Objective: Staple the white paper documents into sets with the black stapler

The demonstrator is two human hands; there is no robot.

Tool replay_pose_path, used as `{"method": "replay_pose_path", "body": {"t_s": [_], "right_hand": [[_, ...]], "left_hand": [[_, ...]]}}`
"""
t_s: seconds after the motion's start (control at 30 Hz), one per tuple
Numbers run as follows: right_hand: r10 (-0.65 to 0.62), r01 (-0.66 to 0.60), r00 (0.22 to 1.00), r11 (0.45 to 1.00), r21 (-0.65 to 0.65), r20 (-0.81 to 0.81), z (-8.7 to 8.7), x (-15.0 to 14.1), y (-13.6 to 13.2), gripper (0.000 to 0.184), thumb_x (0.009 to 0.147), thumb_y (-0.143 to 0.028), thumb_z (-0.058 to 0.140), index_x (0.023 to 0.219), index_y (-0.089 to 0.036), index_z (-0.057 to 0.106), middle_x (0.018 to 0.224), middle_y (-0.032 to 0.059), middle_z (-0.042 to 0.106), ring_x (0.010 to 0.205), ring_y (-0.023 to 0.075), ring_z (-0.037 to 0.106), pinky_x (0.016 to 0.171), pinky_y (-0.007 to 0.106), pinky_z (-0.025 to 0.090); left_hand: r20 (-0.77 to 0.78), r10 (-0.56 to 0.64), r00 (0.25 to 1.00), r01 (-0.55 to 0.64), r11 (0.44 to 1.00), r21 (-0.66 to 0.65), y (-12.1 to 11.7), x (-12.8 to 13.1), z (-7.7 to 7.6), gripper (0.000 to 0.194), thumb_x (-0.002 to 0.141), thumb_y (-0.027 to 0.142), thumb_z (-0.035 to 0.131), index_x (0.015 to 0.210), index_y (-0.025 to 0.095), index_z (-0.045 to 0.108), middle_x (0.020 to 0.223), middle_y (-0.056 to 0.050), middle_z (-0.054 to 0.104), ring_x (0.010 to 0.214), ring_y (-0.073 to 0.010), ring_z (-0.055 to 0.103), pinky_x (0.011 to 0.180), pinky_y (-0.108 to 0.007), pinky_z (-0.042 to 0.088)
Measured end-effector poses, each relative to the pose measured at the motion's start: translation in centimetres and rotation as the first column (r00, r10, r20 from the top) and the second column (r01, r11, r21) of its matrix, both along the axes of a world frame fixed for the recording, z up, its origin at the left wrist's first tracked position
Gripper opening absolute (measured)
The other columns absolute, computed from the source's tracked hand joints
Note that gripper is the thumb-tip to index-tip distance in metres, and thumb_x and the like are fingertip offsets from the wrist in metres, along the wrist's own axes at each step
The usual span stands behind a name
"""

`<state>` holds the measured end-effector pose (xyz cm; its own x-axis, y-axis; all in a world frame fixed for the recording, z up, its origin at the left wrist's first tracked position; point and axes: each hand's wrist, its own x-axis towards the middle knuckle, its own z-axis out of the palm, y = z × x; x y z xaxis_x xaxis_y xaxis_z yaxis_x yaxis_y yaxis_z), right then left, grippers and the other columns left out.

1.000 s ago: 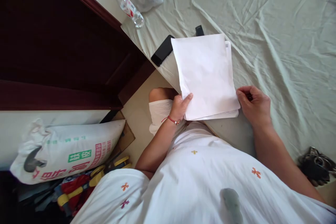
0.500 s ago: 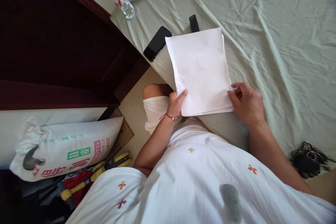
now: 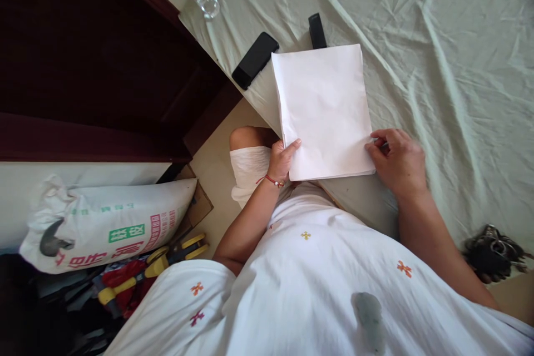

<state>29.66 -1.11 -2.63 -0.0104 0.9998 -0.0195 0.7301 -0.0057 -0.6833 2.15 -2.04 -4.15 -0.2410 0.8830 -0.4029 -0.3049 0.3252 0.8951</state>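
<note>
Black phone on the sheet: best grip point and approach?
I'd grip the black phone across its narrow width, around mid-length, coming from above with fingers on the two long edges. It lies flat on the sheet, so its underside isn't exposed, and its upper-right end sits close to the paper stack's corner, so avoid that end.

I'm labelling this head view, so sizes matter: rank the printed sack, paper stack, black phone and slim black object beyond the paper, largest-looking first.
Largest: printed sack and paper stack, too alike to rank.
Next: black phone.
Smallest: slim black object, its near end seemingly hidden by the paper.
</note>
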Motion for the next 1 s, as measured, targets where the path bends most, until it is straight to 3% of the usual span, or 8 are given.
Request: {"method": "replay_pose_path", "body": {"t_s": [0.37,0.63,0.83,1.0], "right_hand": [[0.017,-0.018,1.0,1.0,-0.025,-0.025,0.4,0.3,0.1,0.019,0.091,-0.033,0.066,0.105,-0.024,0.074,0.099,0.008,0.075,0.078,0.0232,0.065,0.075,0.039,0.05],[0.024,-0.028,0.995,0.999,-0.04,-0.098,0.2,0.8,0.2,0.019,0.086,-0.03,0.067,0.103,-0.025,0.075,0.094,0.0061,0.075,0.073,0.0211,0.063,0.076,0.039,0.053],[0.05,-0.056,0.995,0.996,-0.065,-0.084,0.4,0.8,0.3,0.023,0.082,-0.026,0.066,0.102,-0.024,0.077,0.094,0.0067,0.075,0.073,0.0216,0.064,0.076,0.04,0.053],[0.096,-0.102,0.991,0.992,-0.071,-0.088,0.7,0.9,0.3,0.021,0.083,-0.028,0.064,0.1,-0.025,0.077,0.093,0.0068,0.075,0.072,0.0218,0.064,0.071,0.039,0.052]], "left_hand": [[0.022,-0.008,1.0,0.008,1.0,-0.001,-0.3,0.1,0.7,0.047,0.054,0.038,0.101,0.09,0.016,0.082,0.095,-0.006,0.083,0.079,-0.0191,0.074,0.08,-0.031,0.059],[0.016,-0.025,1.0,0.025,1.0,0.016,-0.6,0.3,1.0,0.06,0.051,0.038,0.102,0.103,0.017,0.08,0.099,-0.007,0.083,0.086,-0.023,0.077,0.086,-0.036,0.062],[0.042,-0.016,0.999,0.016,1.0,0.012,-0.6,0.4,1.3,0.055,0.051,0.034,0.101,0.099,0.017,0.079,0.098,-0.006,0.083,0.085,-0.0223,0.075,0.086,-0.036,0.06],[0.015,-0.01,1.0,0.01,1.0,0.001,-0.4,0.2,0.9,0.053,0.057,0.041,0.099,0.099,0.017,0.079,0.099,-0.008,0.082,0.092,-0.0256,0.076,0.09,-0.038,0.058]]}}
